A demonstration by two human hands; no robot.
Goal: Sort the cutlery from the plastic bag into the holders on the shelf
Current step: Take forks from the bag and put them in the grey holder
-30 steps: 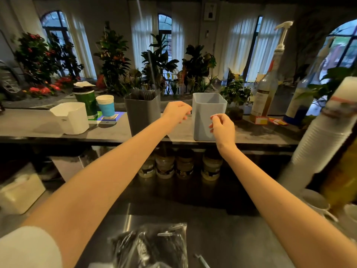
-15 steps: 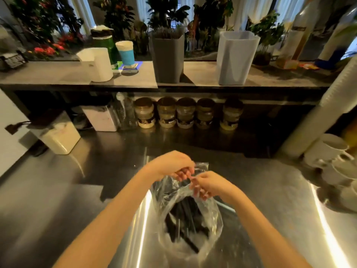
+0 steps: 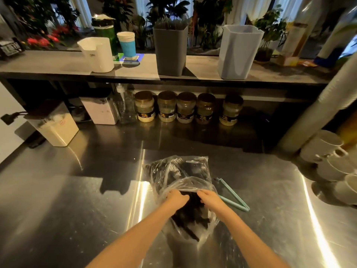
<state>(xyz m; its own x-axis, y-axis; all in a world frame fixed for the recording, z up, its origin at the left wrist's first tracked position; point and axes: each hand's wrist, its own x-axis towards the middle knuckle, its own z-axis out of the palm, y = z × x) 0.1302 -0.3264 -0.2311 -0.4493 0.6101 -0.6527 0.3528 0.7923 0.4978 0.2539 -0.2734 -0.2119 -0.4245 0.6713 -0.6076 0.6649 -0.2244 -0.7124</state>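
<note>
Here, the left hand and right hand dip into the plastic bag, their grip hidden; gathering the black cutlery by aligned handles should lift cleanly.

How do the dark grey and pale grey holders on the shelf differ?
The dark grey holder is charcoal; the pale grey holder is light bluish grey. Thin pieces rise above the dark grey holder's rim; none show above the pale grey holder's. Both stand upright, open-topped, on the shelf.
</note>
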